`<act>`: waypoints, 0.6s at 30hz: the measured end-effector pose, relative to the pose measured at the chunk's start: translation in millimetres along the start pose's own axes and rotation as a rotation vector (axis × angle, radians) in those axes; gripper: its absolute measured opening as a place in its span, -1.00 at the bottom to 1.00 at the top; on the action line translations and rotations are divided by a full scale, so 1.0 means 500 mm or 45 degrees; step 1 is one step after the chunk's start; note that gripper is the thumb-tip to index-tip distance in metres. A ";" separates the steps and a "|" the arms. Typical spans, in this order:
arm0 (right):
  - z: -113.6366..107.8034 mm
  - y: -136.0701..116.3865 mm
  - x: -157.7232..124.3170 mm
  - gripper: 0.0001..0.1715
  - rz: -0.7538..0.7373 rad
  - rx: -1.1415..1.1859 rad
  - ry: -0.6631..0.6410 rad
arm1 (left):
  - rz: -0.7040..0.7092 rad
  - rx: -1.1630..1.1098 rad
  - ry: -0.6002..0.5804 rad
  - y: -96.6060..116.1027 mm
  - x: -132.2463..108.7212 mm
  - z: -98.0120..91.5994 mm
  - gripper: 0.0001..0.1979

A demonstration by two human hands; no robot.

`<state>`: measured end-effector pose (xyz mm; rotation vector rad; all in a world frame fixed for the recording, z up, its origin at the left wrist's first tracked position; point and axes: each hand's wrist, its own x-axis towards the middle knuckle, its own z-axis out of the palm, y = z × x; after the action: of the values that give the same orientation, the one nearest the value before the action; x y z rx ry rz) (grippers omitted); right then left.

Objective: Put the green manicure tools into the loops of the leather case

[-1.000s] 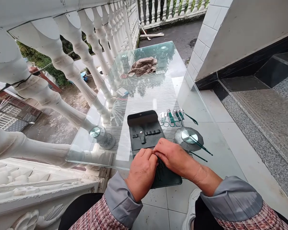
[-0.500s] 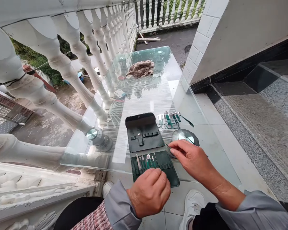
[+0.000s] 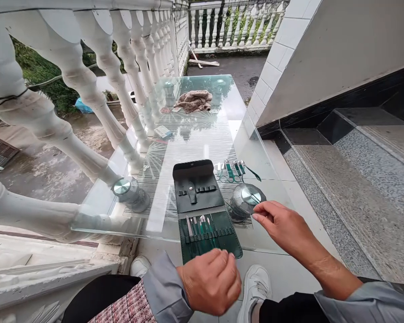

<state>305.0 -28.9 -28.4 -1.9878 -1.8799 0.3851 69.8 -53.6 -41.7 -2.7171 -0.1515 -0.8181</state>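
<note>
My right hand is closed, thumb and fingertips pinching a thin, dark, rod-like tool above the table's near right. Its exact kind is too small to tell. A dark green manicure case lies unfolded at the near edge of the glass table. Several slim metal tools with green handles sit in loops of its lower panel, while the loops of the upper panel hold none. Just over the case's lower edge, my left hand has its fingers curled inward, so whatever they may hold is hidden.
Nail clippers, scissors and other green-handled tools lie right of the case. A brown cloth and a small box rest farther back. White balusters line the left; stone steps rise on the right.
My right hand has moved right, away from the case, with the thin tool still pinched. My left hand has drawn slightly back toward me, uncovering more of the lower loops. The view has shifted slightly.
</note>
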 end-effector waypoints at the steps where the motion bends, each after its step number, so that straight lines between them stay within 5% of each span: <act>1: 0.007 -0.001 -0.002 -0.85 -0.009 -0.065 -0.008 | 0.075 -0.050 0.036 0.004 0.003 -0.002 -0.82; 6: 0.020 -0.009 -0.002 -0.86 -0.024 -0.253 -0.058 | 0.239 -0.175 0.007 0.024 0.002 0.004 -0.79; 18: 0.020 -0.003 -0.007 -0.84 -0.100 -0.289 0.014 | 0.057 0.007 0.007 0.010 -0.004 -0.017 -0.79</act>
<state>298.9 -31.6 -36.6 -2.0426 -2.0661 0.1437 64.8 -61.3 -37.4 -2.7027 -0.0915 -0.8111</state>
